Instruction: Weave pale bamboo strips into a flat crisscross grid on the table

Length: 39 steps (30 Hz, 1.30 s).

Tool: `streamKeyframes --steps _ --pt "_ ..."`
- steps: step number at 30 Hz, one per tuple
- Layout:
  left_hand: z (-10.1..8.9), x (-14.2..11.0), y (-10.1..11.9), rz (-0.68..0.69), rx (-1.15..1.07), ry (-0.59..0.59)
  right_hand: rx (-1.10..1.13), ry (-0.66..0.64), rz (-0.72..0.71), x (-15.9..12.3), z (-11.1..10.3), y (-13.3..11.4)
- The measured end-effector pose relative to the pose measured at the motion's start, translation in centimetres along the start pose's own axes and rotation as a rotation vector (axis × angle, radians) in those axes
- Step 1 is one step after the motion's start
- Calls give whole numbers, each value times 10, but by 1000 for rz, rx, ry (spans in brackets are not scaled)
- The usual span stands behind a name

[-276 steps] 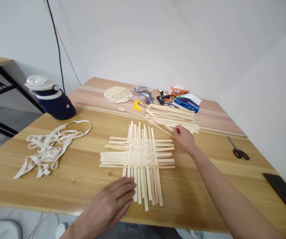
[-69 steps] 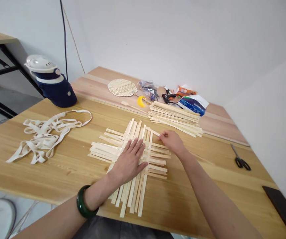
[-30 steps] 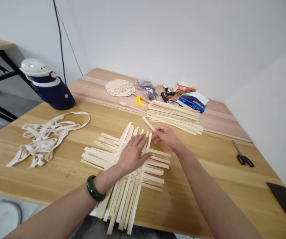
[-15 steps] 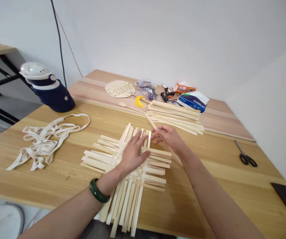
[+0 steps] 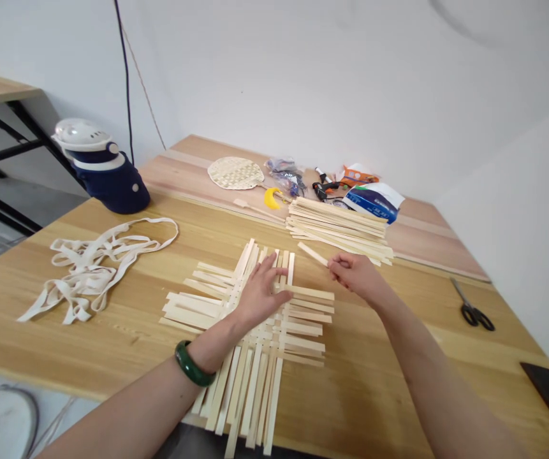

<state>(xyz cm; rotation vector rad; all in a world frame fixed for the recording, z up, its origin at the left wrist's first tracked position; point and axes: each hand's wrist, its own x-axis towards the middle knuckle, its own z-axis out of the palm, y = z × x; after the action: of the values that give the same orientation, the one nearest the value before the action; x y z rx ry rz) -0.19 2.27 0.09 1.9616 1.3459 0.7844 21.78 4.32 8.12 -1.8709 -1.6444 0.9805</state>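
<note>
Now, left hand (image 5: 263,296) spread open on woven bamboo strips (image 5: 303,335), right hand (image 5: 356,275) pinching a loose strip (image 5: 312,254), blue packet (image 5: 373,207), print unreadable

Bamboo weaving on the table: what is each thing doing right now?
Crisscrossed pale bamboo weave: flat, strip ends sticking out.
Left hand: open, resting on the weave.
Right hand: pinching a strip.
Loose pale bamboo strip: held just above the weave.
Stack of pale bamboo strips: piled up.
Black-handled scissors: closed, lying flat.
Tangled cream cloth tape: in loose loops.
Round woven fan: lying flat.
</note>
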Motion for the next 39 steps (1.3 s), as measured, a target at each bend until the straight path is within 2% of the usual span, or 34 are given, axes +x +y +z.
streamKeyframes --steps 3,9,12,16,19,23,26,32,36,39 --pt "1 -1 0 -2 -4 8 -75 -107 -15 -9 -1 -1" --pt "-1 -4 2 -7 -55 24 -121 -216 -4 -8 9 -14" --pt "-1 -7 3 2 -57 29 -186 -230 -22 -4 6 -18" --pt "-2 -12 4 16 -108 75 -339 -178 -89 0 6 -24" --pt "-3 -14 6 -11 -139 105 -407 -237 -98 1 8 -27" --pt "-5 -14 6 -39 -329 194 -402 -388 -83 5 10 -28" --pt "-4 -12 2 -46 -507 290 -381 -449 -25 8 11 -26" --pt "0 -10 -4 -31 -529 366 -389 -425 20 6 20 -23" --pt "0 -12 -3 2 -512 383 -539 -318 -53 6 25 -21" --pt "0 -13 -2 31 -520 397 -481 -242 -67 8 31 -19"
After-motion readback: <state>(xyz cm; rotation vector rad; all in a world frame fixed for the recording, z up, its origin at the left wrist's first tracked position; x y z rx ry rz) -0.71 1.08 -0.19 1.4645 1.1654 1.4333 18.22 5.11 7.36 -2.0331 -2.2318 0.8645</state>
